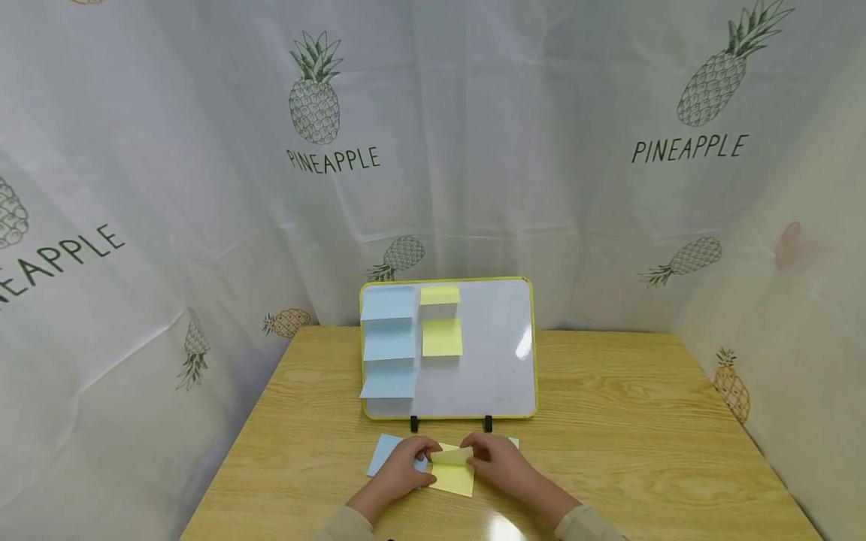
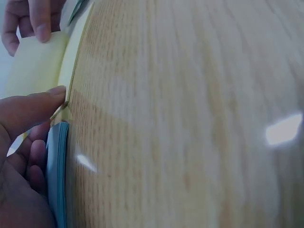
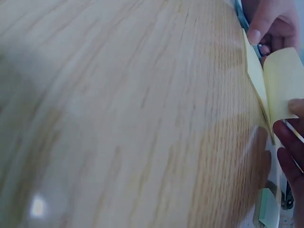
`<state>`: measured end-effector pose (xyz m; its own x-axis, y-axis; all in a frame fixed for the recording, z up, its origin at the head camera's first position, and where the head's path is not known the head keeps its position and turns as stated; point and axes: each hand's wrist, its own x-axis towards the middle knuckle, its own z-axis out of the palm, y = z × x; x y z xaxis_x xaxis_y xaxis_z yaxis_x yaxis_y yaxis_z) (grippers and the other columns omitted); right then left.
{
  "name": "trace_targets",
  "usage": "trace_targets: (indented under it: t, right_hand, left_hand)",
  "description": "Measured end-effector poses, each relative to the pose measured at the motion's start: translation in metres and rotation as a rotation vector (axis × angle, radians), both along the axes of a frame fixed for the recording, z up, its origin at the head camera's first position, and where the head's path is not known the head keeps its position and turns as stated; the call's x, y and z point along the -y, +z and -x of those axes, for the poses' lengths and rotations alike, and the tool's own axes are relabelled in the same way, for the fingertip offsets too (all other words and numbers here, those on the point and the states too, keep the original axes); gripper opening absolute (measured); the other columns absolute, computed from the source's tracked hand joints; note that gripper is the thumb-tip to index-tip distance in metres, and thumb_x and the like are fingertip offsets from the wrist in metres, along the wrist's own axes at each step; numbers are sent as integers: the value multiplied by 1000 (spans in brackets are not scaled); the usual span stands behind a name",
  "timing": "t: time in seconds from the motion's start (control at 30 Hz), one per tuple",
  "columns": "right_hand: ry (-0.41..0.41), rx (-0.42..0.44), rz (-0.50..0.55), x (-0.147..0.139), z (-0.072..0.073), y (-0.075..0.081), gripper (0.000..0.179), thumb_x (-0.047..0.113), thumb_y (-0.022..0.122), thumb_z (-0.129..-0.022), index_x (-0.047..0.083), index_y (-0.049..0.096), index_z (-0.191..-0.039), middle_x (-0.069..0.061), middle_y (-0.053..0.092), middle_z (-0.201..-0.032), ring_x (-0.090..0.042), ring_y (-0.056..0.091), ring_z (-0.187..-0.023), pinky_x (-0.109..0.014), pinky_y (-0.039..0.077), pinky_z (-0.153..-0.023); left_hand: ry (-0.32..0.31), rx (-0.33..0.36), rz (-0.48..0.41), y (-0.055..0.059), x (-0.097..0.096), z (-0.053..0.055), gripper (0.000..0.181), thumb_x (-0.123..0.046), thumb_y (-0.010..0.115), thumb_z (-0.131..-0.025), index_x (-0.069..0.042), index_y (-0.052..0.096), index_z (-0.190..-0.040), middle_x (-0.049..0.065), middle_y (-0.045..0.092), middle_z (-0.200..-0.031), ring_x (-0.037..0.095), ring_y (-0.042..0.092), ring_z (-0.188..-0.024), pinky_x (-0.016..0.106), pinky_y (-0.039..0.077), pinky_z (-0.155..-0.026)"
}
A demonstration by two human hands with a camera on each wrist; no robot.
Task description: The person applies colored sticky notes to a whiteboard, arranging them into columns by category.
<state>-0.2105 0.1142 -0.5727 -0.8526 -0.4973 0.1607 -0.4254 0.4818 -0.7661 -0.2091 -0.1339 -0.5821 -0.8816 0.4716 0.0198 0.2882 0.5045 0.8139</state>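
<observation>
A pad of yellow sticky notes (image 1: 455,482) lies on the table in front of the whiteboard, its top sheet (image 1: 452,456) lifted and curling up. My right hand (image 1: 502,462) pinches the raised sheet near its right corner. At the pad's left side, my left hand (image 1: 404,464) holds the pad's edge with the thumb (image 2: 35,109) across it; its other fingers are partly hidden. Under and beside the left hand sits a blue sticky-note pad (image 1: 381,453). A pale green pad (image 3: 270,209) shows beside the right hand, mostly covered in the head view.
The yellow-framed whiteboard (image 1: 497,338) stands upright on black feet (image 1: 489,424). Three blue notes (image 1: 389,340) run down its left side, with two yellow notes (image 1: 442,337) beside them. A pineapple-print curtain (image 1: 507,188) hangs behind and around the wooden table (image 1: 643,421).
</observation>
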Motion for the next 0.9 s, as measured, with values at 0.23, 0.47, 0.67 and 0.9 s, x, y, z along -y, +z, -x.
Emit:
trace_targets:
  t: [0.23, 0.47, 0.67, 0.9]
  right_hand:
    - [-108, 90, 143, 4, 3, -2, 24, 4, 68, -90, 9, 63, -113, 4, 56, -83, -9, 59, -76, -27, 51, -66]
    - [-215, 126, 239, 9, 6, -4, 26, -2, 69, -88, 3, 59, -112, -1, 58, -80, -11, 58, -73, -26, 50, -64]
    - [-274, 154, 303, 12, 9, -2, 25, -3, 69, -87, 2, 57, -109, -2, 55, -80, -12, 54, -73, -25, 49, -64]
    - [-321, 224, 399, 16, 11, 0, 25, -6, 69, -86, 0, 56, -107, -2, 49, -71, -8, 42, -61, -22, 42, -58]
  left_hand:
    - [34, -17, 13, 0, -2, -1, 65, -4, 84, -75, 3, 51, -131, -10, 52, -93, 7, 45, -85, 29, 42, -80]
    - [33, -18, 3, -2, -2, -2, 81, -2, 84, -73, -3, 41, -141, -8, 51, -94, 8, 43, -84, 28, 40, -77]
    - [29, -10, 5, -2, -2, -2, 85, -2, 84, -74, -6, 38, -144, -8, 49, -94, 8, 42, -83, 28, 39, -76]
    - [25, -26, 65, -2, -2, -1, 73, -8, 83, -77, 0, 46, -139, -11, 48, -92, 6, 43, -84, 28, 39, -78]
